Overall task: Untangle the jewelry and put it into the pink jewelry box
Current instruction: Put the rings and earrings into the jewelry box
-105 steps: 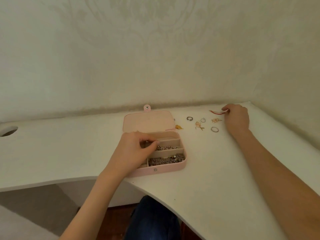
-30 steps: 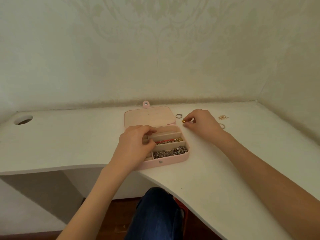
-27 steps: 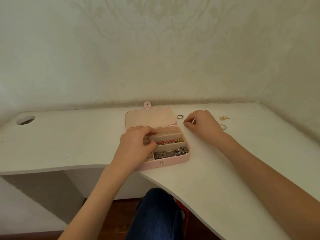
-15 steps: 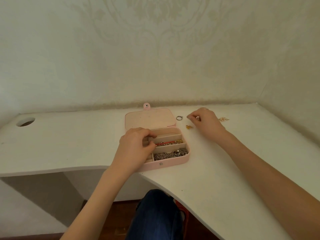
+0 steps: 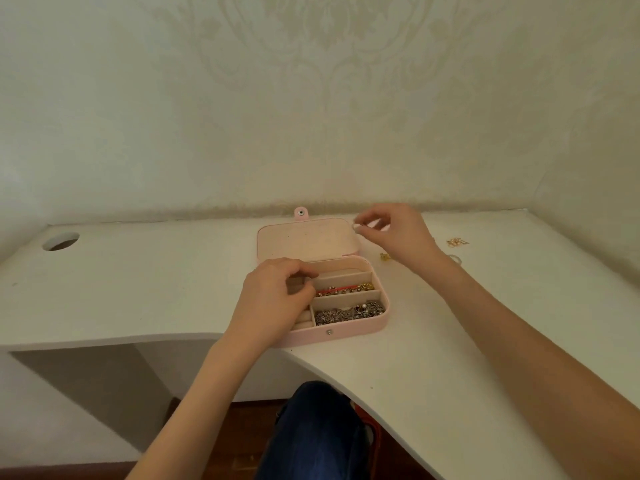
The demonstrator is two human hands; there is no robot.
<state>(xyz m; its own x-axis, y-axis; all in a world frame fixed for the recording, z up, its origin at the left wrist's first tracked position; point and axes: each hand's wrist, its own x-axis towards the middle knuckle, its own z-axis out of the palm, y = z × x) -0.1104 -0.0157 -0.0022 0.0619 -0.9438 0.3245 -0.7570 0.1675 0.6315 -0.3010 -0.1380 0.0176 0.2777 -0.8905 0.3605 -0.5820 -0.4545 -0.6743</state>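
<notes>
Pink box (image 5: 349,332) lies open near the tabletop's (image 5: 138,289) front edge; left hand (image 5: 277,299) fingers curl inside, grip unclear; right hand (image 5: 398,233) fingers pinch a ring (image 5: 356,226).

The pink box (image 5: 349,332) lies open, lid (image 5: 308,237) flat on the far side. Silver chains (image 5: 349,311) fill its near compartment; red and gold pieces (image 5: 346,289) the middle one. Gold pieces (image 5: 457,241) lie loose far right.
</notes>
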